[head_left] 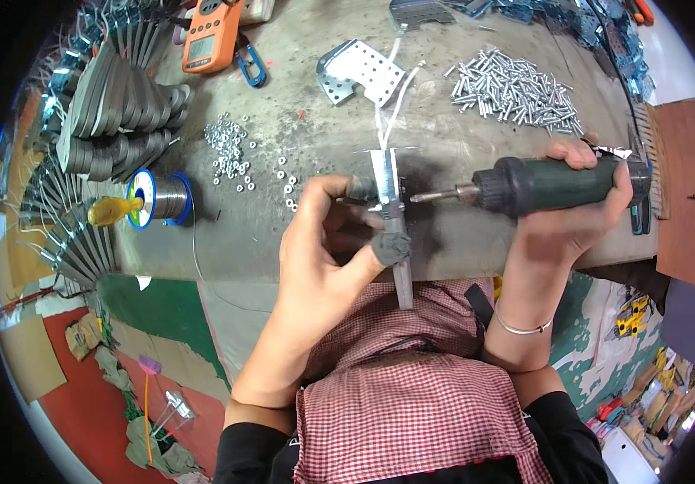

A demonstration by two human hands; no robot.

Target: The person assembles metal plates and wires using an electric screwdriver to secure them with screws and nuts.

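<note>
- Head view, the only one: a worn grey bench point(259, 242) runs across the room, with piled grey strips point(118, 105) at its left end and a heap of screws point(513, 90) on the far right side.
- Nearer the middle I can see loose nuts point(229, 149), a solder spool point(172, 200) and a perforated plate point(380, 74).
- The piece being worked, a dark bar point(403, 290) with a bright bracket point(382, 168) on it, is held up at the bench's near edge, its lower end over the apron point(412, 419). Two white wires point(381, 129) lead off its far end.
- The left hand point(315, 258) pinches it from the left, the thumb pressed to the bar, dark caps on thumb and finger.
- The right hand point(577, 222) is wrapped firmly round a green driver point(549, 181), its bit point(434, 196) aimed left at the piece. Whether the tip touches, I can't tell.
- To my eye, a slipping bit could catch those fingertips, since they sit right in its line.
- A loose pinch might let the bar twist under torque, as nothing else visibly braces it.
- A tilted driver could spoil the screw seat or scrape the bracket.
</note>
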